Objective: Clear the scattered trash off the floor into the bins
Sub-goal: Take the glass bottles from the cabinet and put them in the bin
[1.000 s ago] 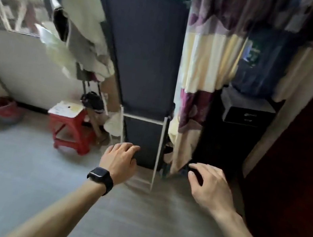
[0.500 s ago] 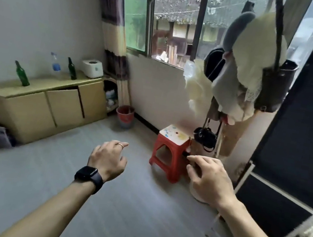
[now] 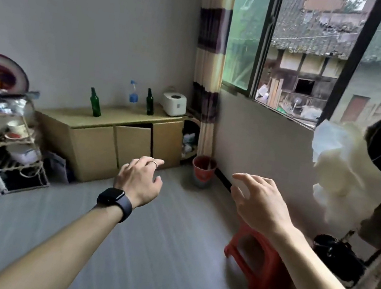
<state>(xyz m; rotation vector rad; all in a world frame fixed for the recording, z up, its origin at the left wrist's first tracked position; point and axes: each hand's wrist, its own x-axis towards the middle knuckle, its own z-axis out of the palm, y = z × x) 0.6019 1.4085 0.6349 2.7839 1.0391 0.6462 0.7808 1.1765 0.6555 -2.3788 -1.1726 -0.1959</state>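
Observation:
My left hand (image 3: 140, 180), with a black watch on the wrist and a ring on one finger, is held out over the grey floor with loosely curled fingers and holds nothing. My right hand (image 3: 258, 202) reaches forward beside it, fingers spread, also empty. A small red bin (image 3: 203, 170) stands on the floor in the far corner under the window, well beyond both hands. No loose trash shows on the visible stretch of floor (image 3: 152, 252).
A low tan cabinet (image 3: 119, 137) along the far wall carries green bottles (image 3: 95, 106), a clear bottle and a white appliance. A wire rack (image 3: 6, 142) stands at left. A red stool (image 3: 255, 260) and a coat stand with clothes and bags (image 3: 362, 174) are at right.
My view has swung left from the dark panel and curtain, past the red stool, to the cabinet corner and window. Both hands stay raised and empty throughout.

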